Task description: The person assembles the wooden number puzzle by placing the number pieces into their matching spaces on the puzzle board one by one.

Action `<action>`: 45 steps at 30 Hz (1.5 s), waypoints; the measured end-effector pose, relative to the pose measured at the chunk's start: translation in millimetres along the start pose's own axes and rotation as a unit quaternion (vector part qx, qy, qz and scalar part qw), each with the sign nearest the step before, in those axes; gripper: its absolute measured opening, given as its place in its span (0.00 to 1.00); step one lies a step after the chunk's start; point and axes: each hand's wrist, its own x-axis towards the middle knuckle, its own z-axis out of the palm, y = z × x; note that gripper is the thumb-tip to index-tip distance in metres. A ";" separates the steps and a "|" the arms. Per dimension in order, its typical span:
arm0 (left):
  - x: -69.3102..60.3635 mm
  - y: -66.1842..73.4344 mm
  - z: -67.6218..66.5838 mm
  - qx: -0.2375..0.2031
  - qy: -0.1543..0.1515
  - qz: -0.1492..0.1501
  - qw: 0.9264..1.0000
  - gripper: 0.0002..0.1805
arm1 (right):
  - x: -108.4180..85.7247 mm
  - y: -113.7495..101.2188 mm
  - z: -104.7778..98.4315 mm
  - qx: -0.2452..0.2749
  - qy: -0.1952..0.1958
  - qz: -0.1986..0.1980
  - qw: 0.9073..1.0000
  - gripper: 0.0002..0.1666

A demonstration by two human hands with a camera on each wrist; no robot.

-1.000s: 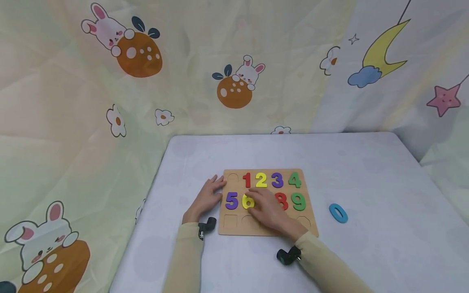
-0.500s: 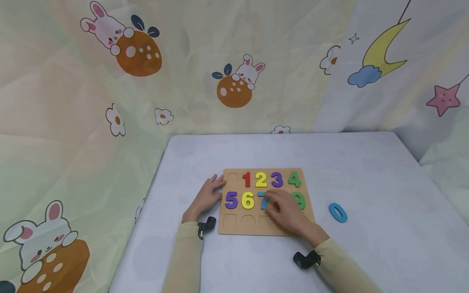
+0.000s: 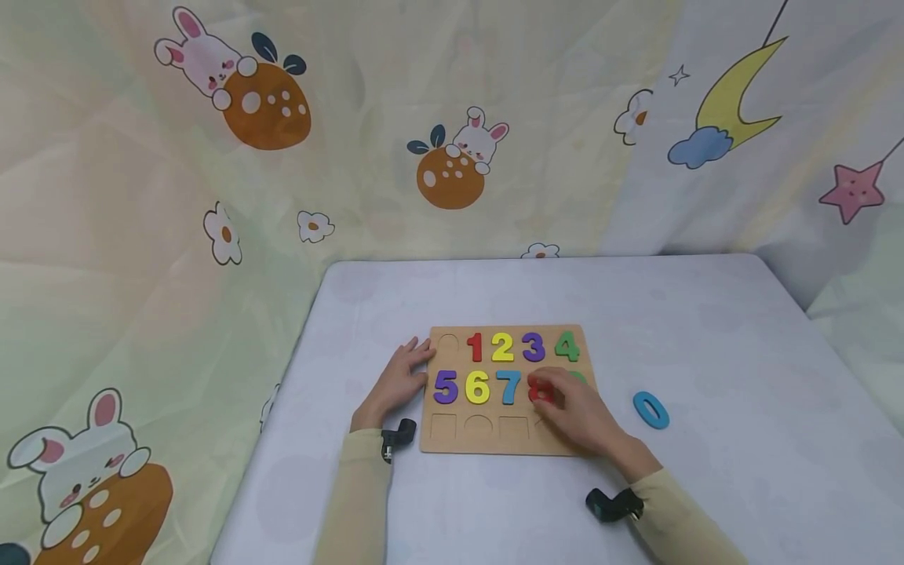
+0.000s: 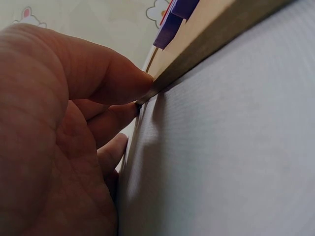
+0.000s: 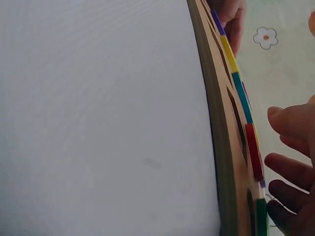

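A wooden number board (image 3: 487,446) lies on the table, with coloured numerals 1 to 9 seated in its upper two rows. My left hand (image 3: 399,381) rests at the board's left edge; its thumb (image 4: 125,81) and fingertips touch that side in the left wrist view. Over the red number 8 (image 5: 253,152) hovers my right hand (image 3: 575,408), fingers loosely bent and apart from the piece in the right wrist view. It partly hides the 8 and the green number 9 (image 5: 262,216). The blue number 7 (image 3: 508,387) is fully visible.
A blue number 0 (image 3: 651,410) lies loose on the white-covered table (image 3: 741,439), right of the board. The board's top-left recess (image 3: 448,343) and visible bottom-row recesses hold no pieces. A patterned cloth (image 3: 381,102) hangs behind the table.
My right hand has moved rightward across the second row, from beside the yellow 6, past the blue 7, to the red 8. My left hand, the board and the loose 0 stay in place.
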 end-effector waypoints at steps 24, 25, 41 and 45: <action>-2.5 1.2 0.7 0.000 0.001 0.000 1.000 0.30 | -38.6 62.5 -55.5 -0.019 0.125 0.026 0.992 0.25; -2.5 1.3 0.6 -0.001 0.001 -0.001 1.000 0.30 | -40.6 64.7 -57.3 -0.022 0.127 0.030 0.991 0.25; -1.1 -1.9 0.8 -0.010 0.003 0.005 1.000 0.30 | -68.4 82.0 -75.8 -0.053 0.108 0.115 0.986 0.32; -0.9 -2.3 1.2 -0.010 0.001 0.005 1.000 0.30 | -74.6 83.1 -74.1 -0.058 0.102 0.130 0.985 0.34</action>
